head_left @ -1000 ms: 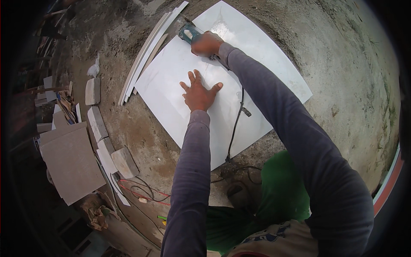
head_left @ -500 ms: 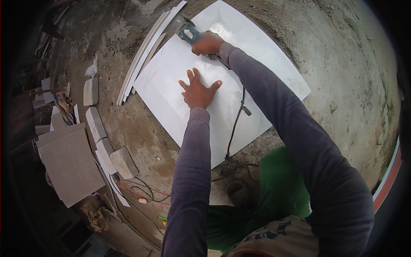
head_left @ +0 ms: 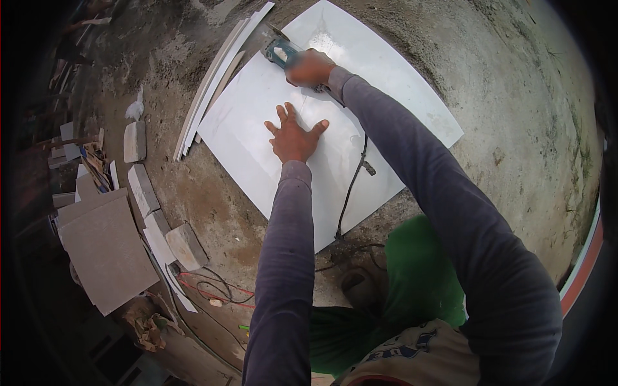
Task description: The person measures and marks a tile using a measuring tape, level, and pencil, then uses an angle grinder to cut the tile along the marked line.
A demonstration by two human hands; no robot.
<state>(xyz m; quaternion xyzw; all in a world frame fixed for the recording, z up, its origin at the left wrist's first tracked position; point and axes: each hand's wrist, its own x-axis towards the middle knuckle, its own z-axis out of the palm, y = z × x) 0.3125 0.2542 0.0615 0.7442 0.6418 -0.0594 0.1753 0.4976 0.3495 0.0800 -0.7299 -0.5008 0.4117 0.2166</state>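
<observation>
A large glossy white tile (head_left: 380,83) lies on the rough ground in front of me. Around the body of a teal angle grinder (head_left: 279,53) my right hand (head_left: 311,68) is closed, near the tile's far left edge. The grinder's disc end points away from me, over that edge; its exact contact with the tile is hard to make out. My left hand (head_left: 295,134) rests flat on the tile, fingers spread, nearer to me than the grinder. A black power cord (head_left: 353,183) runs from under my right forearm across the tile toward me.
Narrow white tile strips (head_left: 222,77) lie beside the tile's far left edge. Pale blocks (head_left: 143,188) stand in a row to the left, next to grey-brown tiles (head_left: 109,251). Cables (head_left: 222,289) tangle on the ground at lower left. My green-clad knee (head_left: 421,270) is close to the tile's near edge.
The view has shifted slightly, so most things sit a little farther left. Both hands keep the same hold and nearly the same places on the tile.
</observation>
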